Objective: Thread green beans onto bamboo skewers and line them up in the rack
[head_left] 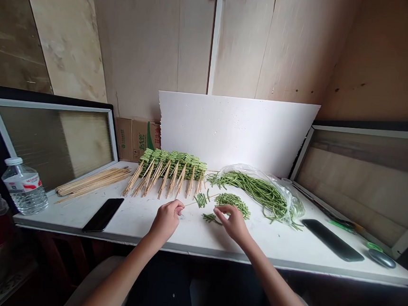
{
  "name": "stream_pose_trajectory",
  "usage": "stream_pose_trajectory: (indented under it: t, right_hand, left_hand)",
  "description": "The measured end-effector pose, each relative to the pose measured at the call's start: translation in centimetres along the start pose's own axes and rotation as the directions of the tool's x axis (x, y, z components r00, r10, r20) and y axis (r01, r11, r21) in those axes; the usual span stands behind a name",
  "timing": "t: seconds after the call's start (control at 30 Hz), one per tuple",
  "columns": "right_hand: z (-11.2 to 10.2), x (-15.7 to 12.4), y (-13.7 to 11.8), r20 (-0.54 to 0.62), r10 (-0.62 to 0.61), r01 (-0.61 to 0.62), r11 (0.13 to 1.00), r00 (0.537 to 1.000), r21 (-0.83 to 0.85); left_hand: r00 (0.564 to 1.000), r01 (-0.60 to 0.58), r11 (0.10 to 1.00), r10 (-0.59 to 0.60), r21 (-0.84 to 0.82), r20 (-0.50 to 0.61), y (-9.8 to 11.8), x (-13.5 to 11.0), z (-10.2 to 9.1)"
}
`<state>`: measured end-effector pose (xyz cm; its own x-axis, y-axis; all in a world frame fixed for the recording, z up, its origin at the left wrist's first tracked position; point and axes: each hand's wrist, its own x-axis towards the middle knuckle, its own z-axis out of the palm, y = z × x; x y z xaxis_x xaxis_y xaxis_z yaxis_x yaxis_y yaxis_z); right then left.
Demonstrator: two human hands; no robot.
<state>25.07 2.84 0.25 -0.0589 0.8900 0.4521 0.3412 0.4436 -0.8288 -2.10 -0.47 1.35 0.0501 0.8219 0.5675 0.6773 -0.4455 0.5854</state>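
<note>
Left hand [167, 218] pinches a skewer [190, 203] pointing right; right hand [235, 222] curls leftward over beans [234, 202], hiding some; whether it grips any, I cannot tell.

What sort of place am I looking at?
Probably a small indoor food-preparation corner, perhaps behind a shop or stall: on the white table lie stacked skewers of cut green beans, a bundle of bare sticks and long green beans.

One thin bamboo skewer [190, 204], pale, slanting, threaded crosswise with a short row of cut green bean segments [200, 200], side by side, one slightly apart. One low, loose heap of cut bean pieces [237, 204] on the white tabletop [190, 230], right of the skewer; smaller cluster [209, 217] just beside it.
</note>
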Motion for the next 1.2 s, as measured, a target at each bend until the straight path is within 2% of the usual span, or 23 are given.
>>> stream_pose_trajectory:
  t: [0.1, 0.3, 0.4, 0.5, 0.63, 0.73, 0.83, 1.0, 1.2]
  right_hand:
    - [-1.0, 0.2, 1.3, 0.047, -0.083, 0.090, 0.976, 0.995, -0.198]
    - [-1.2, 0.1, 1.5, 0.060, -0.083, 0.095, 0.966, 0.995, -0.242]
    - [-1.7, 0.6, 0.6, 0.066, -0.001, 0.010, 0.990, 0.998, -0.138]
    - [-2.5, 1.4, 0.0, 0.063, 0.139, -0.144, 0.986, 0.988, 0.082]
    - [-2.8, 1.8, -0.3, 0.060, 0.220, -0.225, 0.885, 0.974, 0.408]
    - [-2.6, 1.7, -0.7, 0.087, 0.250, -0.255, 0.791, 0.964, 0.556]
    - [-2.3, 1.5, -1.1, 0.148, 0.285, -0.313, 0.720, 0.947, 0.620]
    - [-2.0, 1.2, -1.5, 0.223, 0.267, -0.346, 0.634, 0.937, 0.692]
    - [-2.0, 1.1, -0.9, 0.263, 0.259, -0.367, 0.585, 0.929, 0.723]
  left_hand:
    - [1.000, 0.021, 1.000, -0.021, 0.010, -0.006, -0.5, 0.2, -0.2]
    - [1.000, 0.000, 1.000, 0.000, 0.007, -0.019, -0.7, 0.2, -0.3]
    - [1.000, -0.006, 1.000, 0.006, 0.003, -0.018, -0.8, 0.2, -0.2]
    - [1.000, -0.012, 1.000, 0.012, -0.013, -0.006, -0.7, 0.1, 0.0]
    - [1.000, -0.017, 0.999, 0.018, -0.033, 0.013, -0.3, -0.1, 0.1]
    - [0.999, -0.029, 0.999, 0.029, -0.030, 0.024, 0.0, -0.2, 0.2]
    - [0.999, -0.042, 0.999, 0.043, -0.027, 0.027, 0.2, -0.3, 0.2]
    - [0.998, -0.048, 0.999, 0.049, -0.026, 0.036, 0.2, -0.2, 0.2]
    - [0.999, -0.028, 0.999, 0.029, -0.031, 0.042, 0.3, -0.3, 0.1]
